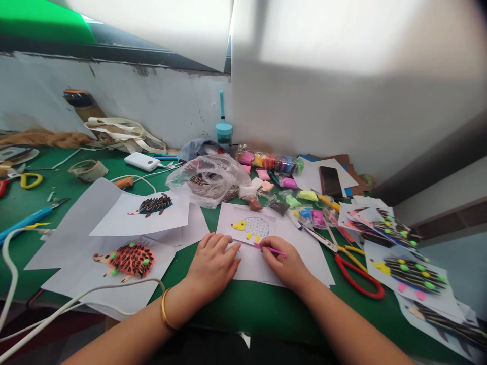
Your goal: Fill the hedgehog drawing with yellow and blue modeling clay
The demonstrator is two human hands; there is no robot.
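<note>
A white sheet of paper (222, 223) in front of me bears a hedgehog picture (256, 228) with a yellow head and feet and a white body marked with blue strokes. My left hand (215, 261) lies on the sheet's lower left, fingers stretched out and holding nothing. A thin pink clay-modelling tool (277, 251) is pinched in my right hand (285, 261). Its tip is at the paper just below the hedgehog's feet. More white paper lies under both hands.
Seed-covered hedgehog pictures lie left (135, 261) and right (411, 274). Behind the sheet are a plastic bag of seeds (209, 180) and several clay packets (289, 182). Red-handled scissors (359, 276) lie right, a blue-handled knife (30, 223) left. A white cable (83, 291) crosses the near left; a phone (330, 181) lies back right.
</note>
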